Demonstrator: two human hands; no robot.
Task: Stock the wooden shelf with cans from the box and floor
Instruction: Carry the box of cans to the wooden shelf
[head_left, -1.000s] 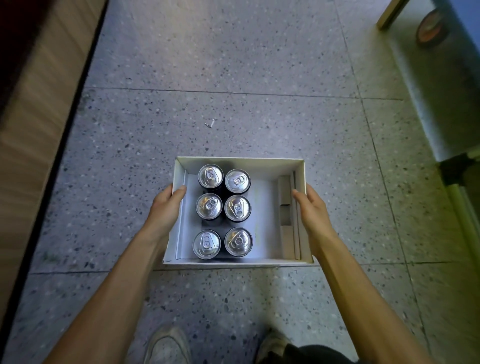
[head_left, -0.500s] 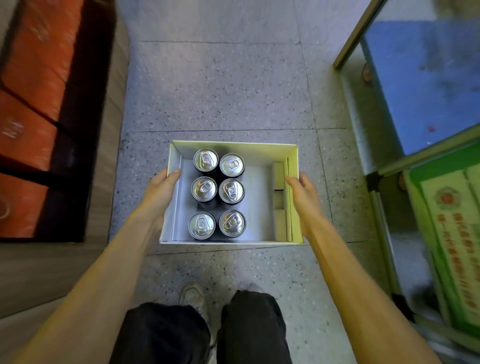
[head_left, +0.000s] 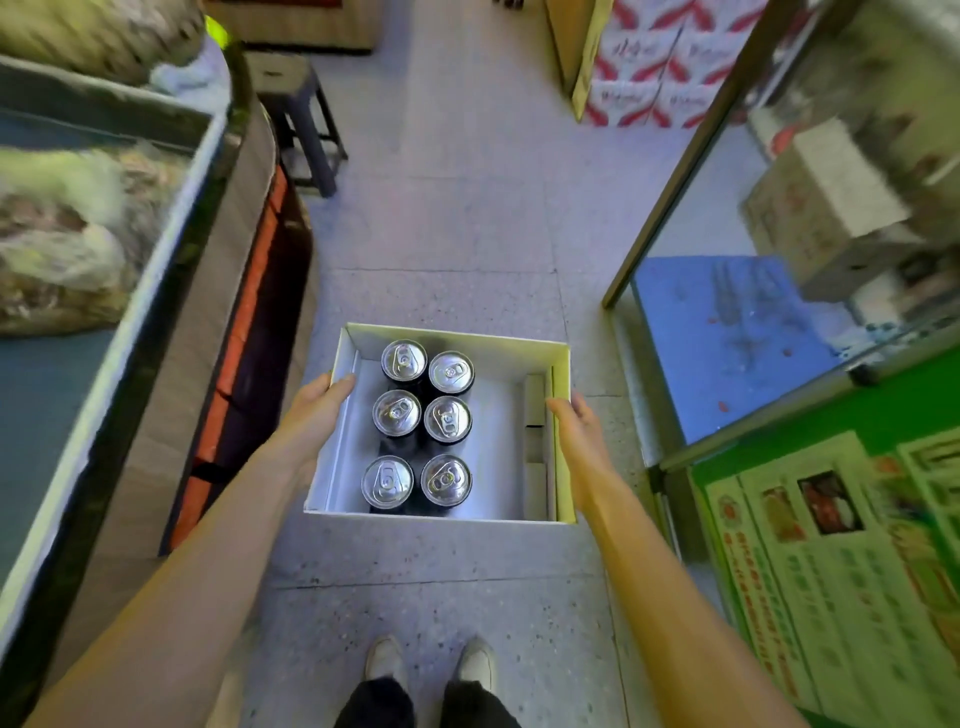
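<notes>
White open-top cardboard box (head_left: 457, 340): matt paperboard, smooth walls. Inside it, six black cans with silver aluminium tops (head_left: 447, 419): shiny brushed-metal lids, pull tabs glinting. Under the box, grey speckled terrazzo floor (head_left: 467, 234): polished stone, faint sheen. Left of the box, curved wood-look counter (head_left: 156, 431): matt laminate, probably, view blurred. Right of the box, metal-framed glass door (head_left: 675, 182): dull brass-toned frame, clear glossy pane; green printed poster (head_left: 831, 545) looks slick.

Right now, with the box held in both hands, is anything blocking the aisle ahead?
Mostly not. The left hand and right hand grip the box, which holds six cans. The floor directly ahead is bare. A stool stands ahead on the left edge, stacked cartons on the right. No wooden shelf is clearly identifiable.
</notes>
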